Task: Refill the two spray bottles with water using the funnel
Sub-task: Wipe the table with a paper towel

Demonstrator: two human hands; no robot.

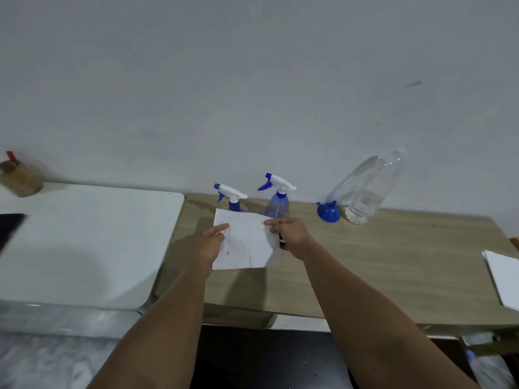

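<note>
Two spray bottles with white-and-blue trigger heads stand at the back of the wooden table: the left spray bottle (232,197) and the right spray bottle (278,199), both with caps on. A blue funnel (328,211) lies mouth-down to their right, beside a large clear water bottle (365,189) holding a little water. My left hand (212,242) and my right hand (288,234) hold a white sheet of paper (245,245) between them, in front of the spray bottles. A thin dark object also sticks out of my right hand.
A white table (84,242) adjoins the wooden table (379,262) on the left, with a brown holder (21,176) at its back corner and a dark object (9,228) at its left edge. White sheets (502,279) lie at the right edge. A wall stands close behind.
</note>
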